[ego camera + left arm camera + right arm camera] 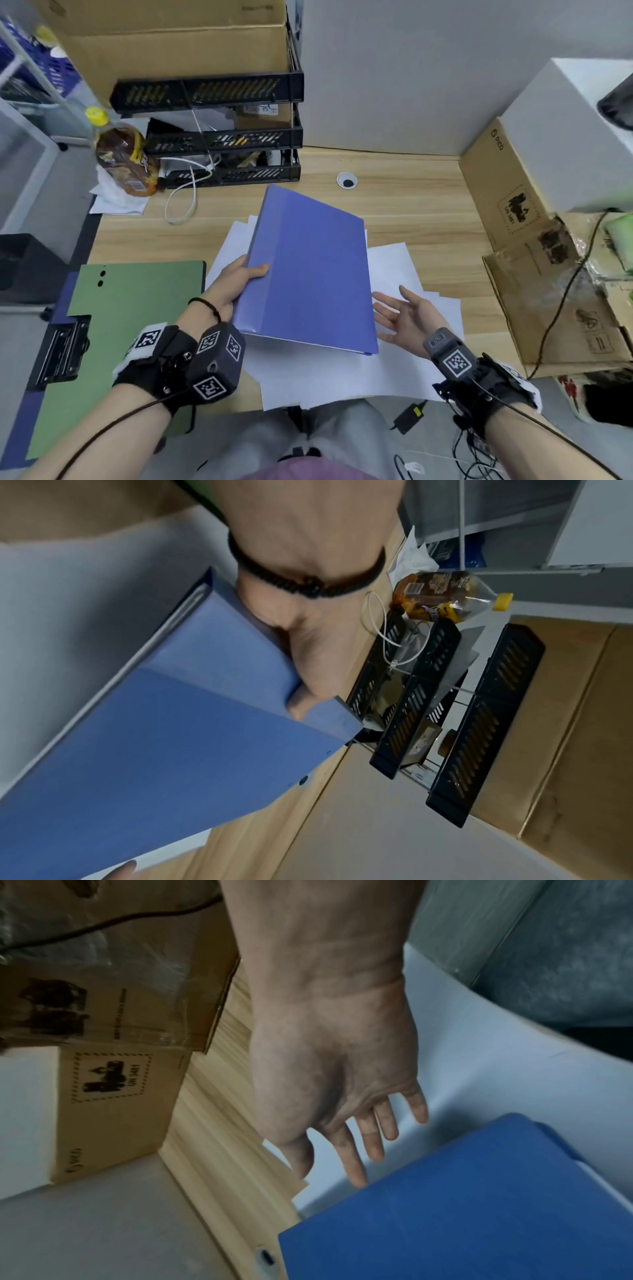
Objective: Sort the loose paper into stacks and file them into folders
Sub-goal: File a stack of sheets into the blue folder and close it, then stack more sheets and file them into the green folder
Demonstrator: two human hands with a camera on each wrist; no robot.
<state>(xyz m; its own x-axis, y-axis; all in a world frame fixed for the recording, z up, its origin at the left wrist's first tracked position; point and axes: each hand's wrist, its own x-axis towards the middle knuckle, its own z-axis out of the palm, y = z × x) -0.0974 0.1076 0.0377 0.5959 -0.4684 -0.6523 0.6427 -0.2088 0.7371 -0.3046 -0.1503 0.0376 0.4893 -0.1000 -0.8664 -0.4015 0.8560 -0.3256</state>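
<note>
1. A blue folder (308, 270) is held closed by the left hand (233, 284) at its spine edge, thumb on the cover and fingers beneath. This grip is tight on the folder. The far edge is tilted up, away from the grip.
2. The right hand (407, 315) is seen across the folder from the grip, palm up, fingers spread and holding nothing. Whether its fingertips touch the folder's free edge cannot be told.
3. Loose paper (397, 270) is spread on the desk (411, 205) under the folder and beyond it on the side away from the grip, unstacked.
4. A green folder (130, 325) lies flat on the outer side of the gripping hand, clip end toward the person.
5. Step judged: the folder is being brought in for opening; filing is not yet begun.
6. To do it well: the spine should be kept pinned by the left grip while the cover is lifted from the free edge by the right hand.
7. The folder is best set down clear of the sheets, so none get creased or dragged.
8. Sheets should be squared into a stack before insertion.
</note>
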